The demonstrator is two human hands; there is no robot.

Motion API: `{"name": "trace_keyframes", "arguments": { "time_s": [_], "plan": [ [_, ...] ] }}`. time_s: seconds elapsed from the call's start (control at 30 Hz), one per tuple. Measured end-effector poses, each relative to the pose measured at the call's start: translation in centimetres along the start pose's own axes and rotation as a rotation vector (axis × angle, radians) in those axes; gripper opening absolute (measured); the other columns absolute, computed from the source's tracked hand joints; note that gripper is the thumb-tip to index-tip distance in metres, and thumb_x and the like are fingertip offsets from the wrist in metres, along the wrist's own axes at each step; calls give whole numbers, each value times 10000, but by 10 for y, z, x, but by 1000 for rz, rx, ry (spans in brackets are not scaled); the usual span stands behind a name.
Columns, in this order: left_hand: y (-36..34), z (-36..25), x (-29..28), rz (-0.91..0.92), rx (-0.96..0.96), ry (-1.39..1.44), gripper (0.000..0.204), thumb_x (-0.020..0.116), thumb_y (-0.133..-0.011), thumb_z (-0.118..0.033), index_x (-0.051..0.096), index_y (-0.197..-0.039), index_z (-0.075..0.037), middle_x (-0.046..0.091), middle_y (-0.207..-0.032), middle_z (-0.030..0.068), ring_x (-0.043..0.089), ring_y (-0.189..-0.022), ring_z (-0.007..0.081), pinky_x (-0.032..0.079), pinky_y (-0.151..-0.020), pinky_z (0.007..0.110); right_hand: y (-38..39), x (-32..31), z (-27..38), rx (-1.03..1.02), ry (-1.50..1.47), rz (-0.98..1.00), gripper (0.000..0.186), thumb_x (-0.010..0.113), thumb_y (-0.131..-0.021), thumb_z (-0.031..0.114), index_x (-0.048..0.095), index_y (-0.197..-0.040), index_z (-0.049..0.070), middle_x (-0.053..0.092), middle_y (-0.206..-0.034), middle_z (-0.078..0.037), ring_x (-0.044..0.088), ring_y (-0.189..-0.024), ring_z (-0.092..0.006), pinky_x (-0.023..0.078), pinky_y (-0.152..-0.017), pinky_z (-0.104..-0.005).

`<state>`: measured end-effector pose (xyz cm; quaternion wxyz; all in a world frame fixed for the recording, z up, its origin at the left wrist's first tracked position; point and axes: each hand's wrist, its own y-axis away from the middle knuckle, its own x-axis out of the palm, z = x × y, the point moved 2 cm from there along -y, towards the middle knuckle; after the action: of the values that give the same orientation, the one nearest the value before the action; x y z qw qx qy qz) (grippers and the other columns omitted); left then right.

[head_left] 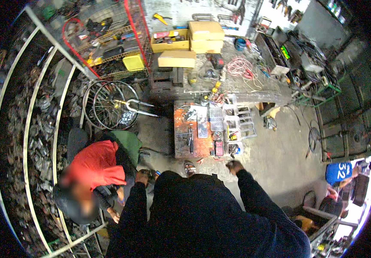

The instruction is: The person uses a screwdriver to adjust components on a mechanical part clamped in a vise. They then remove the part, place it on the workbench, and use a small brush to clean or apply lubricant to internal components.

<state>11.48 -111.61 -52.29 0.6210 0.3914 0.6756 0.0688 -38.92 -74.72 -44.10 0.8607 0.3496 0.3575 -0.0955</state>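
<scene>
My left hand (142, 176) hangs low at my left side with its fingers curled. A small blue and white thing shows just beside it, partly hidden by my dark clothing. My right hand (235, 167) is out in front on the right, closed, with a small dark bit at its fingertips too small to name. Between and beyond my hands stands a low orange-topped bench (181, 148). On it lie a metal tray (202, 122), a dark-handled tool (191, 142) and a red box-shaped device (219, 148). Neither hand touches the bench.
A person in a red shirt (99, 161) bends close on my left. Beyond are bicycle wheels (110, 105) and a fork (140, 107). Clear parts bins (232, 122) flank the bench. A workbench (194, 88) with cardboard boxes (206, 31) and coiled cable (239, 66) stands behind; metal racks rise left.
</scene>
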Motion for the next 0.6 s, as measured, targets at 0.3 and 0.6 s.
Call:
{"name": "trace_keyframes", "arguments": {
  "time_s": [0.3, 0.6],
  "plan": [
    [-28, -21, -62, 333, -60, 152, 384, 511, -1029, -331, 705, -1245, -81, 644, -1307, 200, 656, -1109, 344, 558, -912, 490, 33, -78, 26, 477, -727, -397, 267, 664, -931, 325, 728, -929, 66, 736, -832, -123, 700, -719, -305, 567, -669, -426],
    [-143, -45, -79, 457, 311, -314, 431, 446, -1068, -379, 701, -1256, -87, 628, -1322, 189, 634, -1149, 342, 537, -928, 488, 250, 192, -30, 498, 331, 563, 481, 540, -957, 388, 595, -1410, 238, 568, -1497, -103, 520, -1380, -357, 383, -1178, -463]
  ]
}}
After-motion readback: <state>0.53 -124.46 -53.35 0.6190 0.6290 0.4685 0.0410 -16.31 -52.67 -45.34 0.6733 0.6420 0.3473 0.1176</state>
